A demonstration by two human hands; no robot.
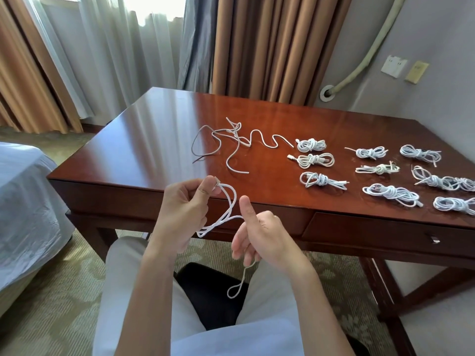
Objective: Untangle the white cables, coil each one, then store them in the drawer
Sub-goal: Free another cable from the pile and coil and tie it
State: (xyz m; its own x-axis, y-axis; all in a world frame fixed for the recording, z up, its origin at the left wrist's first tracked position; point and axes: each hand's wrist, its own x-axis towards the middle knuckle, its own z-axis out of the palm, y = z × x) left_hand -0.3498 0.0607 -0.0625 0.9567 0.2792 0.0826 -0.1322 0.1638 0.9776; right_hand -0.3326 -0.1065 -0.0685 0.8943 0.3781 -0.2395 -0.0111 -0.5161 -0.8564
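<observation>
A polished reddish wooden desk (154, 129) stands before brown curtains (270, 47) and pale sheers, with a bed (23, 191) at the left edge of the room. On the desk's right half lie ten coiled white cables (316, 160), knotted into small bundles in rough rows. Toward the far middle a loose tangle of cables (231, 140) sprawls, still uncoiled. Below the right part of the top, the drawer (385, 232) sits closed. The seated person holds one white cable (226, 214) in front of the desk's near edge. The left hand (182, 211) pinches its looped strands between thumb and fingertips. The right hand (259, 232) has its thumb raised and fingers curled around the cable, whose tail hangs down in a small loop above the lap.
</observation>
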